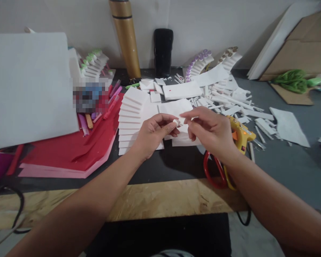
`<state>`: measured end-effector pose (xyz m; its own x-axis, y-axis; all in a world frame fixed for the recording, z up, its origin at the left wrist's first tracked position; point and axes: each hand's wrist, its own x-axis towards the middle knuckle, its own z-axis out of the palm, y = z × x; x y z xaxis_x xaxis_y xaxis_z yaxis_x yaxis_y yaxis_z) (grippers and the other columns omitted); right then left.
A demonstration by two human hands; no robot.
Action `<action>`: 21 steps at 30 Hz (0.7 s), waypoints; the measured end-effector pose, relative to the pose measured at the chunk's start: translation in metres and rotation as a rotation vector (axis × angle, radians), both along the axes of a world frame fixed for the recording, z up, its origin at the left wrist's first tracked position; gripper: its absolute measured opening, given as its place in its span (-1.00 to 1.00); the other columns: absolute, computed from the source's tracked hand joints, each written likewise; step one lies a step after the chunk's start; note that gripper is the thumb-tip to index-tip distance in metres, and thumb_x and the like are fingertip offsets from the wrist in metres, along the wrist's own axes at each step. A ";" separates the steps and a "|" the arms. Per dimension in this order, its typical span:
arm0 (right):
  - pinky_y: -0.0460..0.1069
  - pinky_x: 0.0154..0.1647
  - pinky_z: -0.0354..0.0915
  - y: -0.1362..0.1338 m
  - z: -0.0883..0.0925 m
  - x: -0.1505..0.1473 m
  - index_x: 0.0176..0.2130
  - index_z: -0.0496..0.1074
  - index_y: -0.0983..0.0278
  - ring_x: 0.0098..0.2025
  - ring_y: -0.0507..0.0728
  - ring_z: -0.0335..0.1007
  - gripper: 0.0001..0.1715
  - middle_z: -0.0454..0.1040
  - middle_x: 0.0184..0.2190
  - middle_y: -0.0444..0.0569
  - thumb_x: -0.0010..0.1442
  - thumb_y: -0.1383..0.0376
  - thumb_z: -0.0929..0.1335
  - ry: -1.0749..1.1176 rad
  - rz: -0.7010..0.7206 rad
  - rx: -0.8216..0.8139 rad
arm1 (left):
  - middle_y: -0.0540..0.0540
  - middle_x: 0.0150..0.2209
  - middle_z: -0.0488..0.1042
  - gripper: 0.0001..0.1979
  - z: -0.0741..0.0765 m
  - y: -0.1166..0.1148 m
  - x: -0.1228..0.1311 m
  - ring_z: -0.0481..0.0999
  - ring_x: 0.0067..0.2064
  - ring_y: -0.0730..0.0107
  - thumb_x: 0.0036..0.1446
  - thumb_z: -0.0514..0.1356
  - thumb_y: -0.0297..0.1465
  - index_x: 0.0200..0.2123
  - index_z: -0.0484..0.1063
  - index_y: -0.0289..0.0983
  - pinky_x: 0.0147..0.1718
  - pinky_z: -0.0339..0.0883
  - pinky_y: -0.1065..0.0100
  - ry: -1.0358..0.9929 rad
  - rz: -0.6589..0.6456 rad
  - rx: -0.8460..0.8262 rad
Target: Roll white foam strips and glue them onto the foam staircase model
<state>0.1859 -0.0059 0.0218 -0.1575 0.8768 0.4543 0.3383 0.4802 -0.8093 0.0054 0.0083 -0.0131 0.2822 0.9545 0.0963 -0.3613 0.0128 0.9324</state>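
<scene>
My left hand [157,134] pinches a small white rolled piece [177,123] between thumb and fingers, above the white sheets. Just to its right, my right hand [210,126] has its fingers bent and a little apart, close to the piece, with nothing visible in them. Beneath the hands lie white foam-like sheets [176,106]. A fan of stepped white strips [130,121] spreads left of them. Partly hidden behind my right wrist are a yellow glue gun [242,134] and red-handled scissors [211,175].
White offcuts [224,98] litter the table on the right. Red sheets [69,150] and a white board [29,85] occupy the left. A gold bottle [125,39] and a black phone-like object [163,51] stand by the wall. Curved stepped pieces with purple rolls [200,60] sit behind.
</scene>
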 end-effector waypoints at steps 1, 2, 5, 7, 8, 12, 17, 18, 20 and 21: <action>-0.09 -0.60 0.24 0.001 0.003 0.001 -0.13 0.54 0.26 -0.58 -0.06 0.35 -0.73 0.48 -0.35 -0.13 0.18 0.45 0.33 0.037 -0.043 -0.022 | -0.04 -0.42 0.59 -0.72 0.000 0.000 0.000 0.59 -0.35 0.45 0.09 0.44 -0.31 -0.19 0.55 -0.33 -0.27 0.49 0.40 -0.012 0.004 -0.001; -0.10 -0.62 0.24 0.002 0.007 0.003 -0.12 0.50 0.25 -0.60 -0.06 0.35 -0.74 0.49 -0.35 -0.14 0.18 0.45 0.34 0.062 -0.095 -0.038 | -0.04 -0.42 0.59 -0.72 0.000 0.000 0.000 0.59 -0.35 0.45 0.10 0.44 -0.30 -0.17 0.55 -0.32 -0.27 0.49 0.40 -0.023 0.008 -0.003; -0.08 -0.67 0.20 0.006 0.022 0.014 -0.28 0.40 0.21 -0.66 -0.03 0.32 -0.94 0.50 -0.48 -0.16 0.22 0.38 0.38 0.007 -0.237 -0.059 | -0.05 -0.38 0.60 -0.69 0.003 -0.001 0.000 0.60 -0.31 0.45 0.09 0.44 -0.30 -0.13 0.55 -0.31 -0.24 0.49 0.39 -0.065 0.005 -0.026; -0.06 -0.68 0.14 0.006 0.033 0.024 -0.40 0.34 0.20 -0.70 -0.01 0.26 -0.81 0.46 -0.60 -0.17 0.24 0.29 0.41 -0.185 -0.288 -0.054 | -0.06 -0.35 0.61 -0.69 0.006 -0.001 -0.001 0.60 -0.30 0.45 0.08 0.45 -0.30 -0.14 0.56 -0.31 -0.22 0.49 0.39 -0.097 -0.016 -0.057; -0.06 -0.67 0.10 0.005 0.038 0.030 -0.45 0.34 0.19 -0.70 -0.01 0.23 -0.75 0.43 -0.65 -0.18 0.23 0.27 0.43 -0.334 -0.297 -0.036 | -0.07 -0.34 0.61 -0.70 0.007 -0.001 -0.002 0.60 -0.30 0.47 0.07 0.45 -0.30 -0.16 0.56 -0.31 -0.22 0.48 0.40 -0.115 -0.028 -0.079; -0.03 -0.65 -0.09 -0.016 0.043 0.043 -0.60 0.29 0.22 -0.67 0.02 0.21 -0.55 0.38 -0.69 -0.10 0.24 0.20 0.42 -1.047 -0.301 -0.043 | -0.07 -0.35 0.61 -0.72 0.009 0.000 -0.004 0.57 -0.37 0.54 0.07 0.46 -0.30 -0.20 0.57 -0.31 -0.29 0.46 0.47 -0.190 -0.071 -0.190; 0.01 -0.54 -0.01 -0.061 0.029 0.030 -0.32 0.43 0.30 -0.37 0.28 0.57 -0.64 0.60 -0.42 0.13 0.35 0.08 0.33 -1.457 -0.287 -0.381 | -0.08 -0.37 0.60 -0.82 0.010 0.000 -0.004 0.55 -0.41 0.58 0.17 0.40 -0.36 -0.23 0.56 -0.34 -0.38 0.45 0.55 -0.278 -0.112 -0.287; 0.02 -0.52 0.04 -0.069 0.026 0.026 -0.27 0.43 0.32 -0.32 0.31 0.59 -0.66 0.61 -0.36 0.15 0.37 0.10 0.30 -1.457 -0.289 -0.410 | -0.09 -0.36 0.60 -0.85 0.010 0.000 -0.004 0.56 -0.41 0.57 0.19 0.38 -0.38 -0.23 0.56 -0.35 -0.37 0.47 0.55 -0.289 -0.118 -0.297; 0.04 -0.47 0.10 -0.079 0.024 0.021 -0.23 0.41 0.32 -0.25 0.34 0.61 -0.70 0.60 -0.31 0.17 0.38 0.14 0.27 -1.437 -0.296 -0.445 | -0.11 -0.33 0.62 -0.90 0.011 -0.001 -0.003 0.58 -0.39 0.56 0.23 0.34 -0.42 -0.25 0.56 -0.36 -0.36 0.49 0.54 -0.299 -0.120 -0.315; 0.04 -0.45 0.12 -0.082 0.023 0.019 -0.21 0.41 0.32 -0.24 0.35 0.61 -0.71 0.59 -0.29 0.17 0.37 0.15 0.27 -1.422 -0.305 -0.454 | -0.12 -0.32 0.62 -0.92 0.011 -0.002 -0.002 0.58 -0.39 0.56 0.24 0.33 -0.43 -0.25 0.56 -0.36 -0.35 0.49 0.55 -0.301 -0.114 -0.329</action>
<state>0.2052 -0.0879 0.0447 -0.0111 0.9750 -0.2220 0.9765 0.0584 0.2075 0.0030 0.0064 -0.0018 0.3935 0.9124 -0.1129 -0.5941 0.3461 0.7261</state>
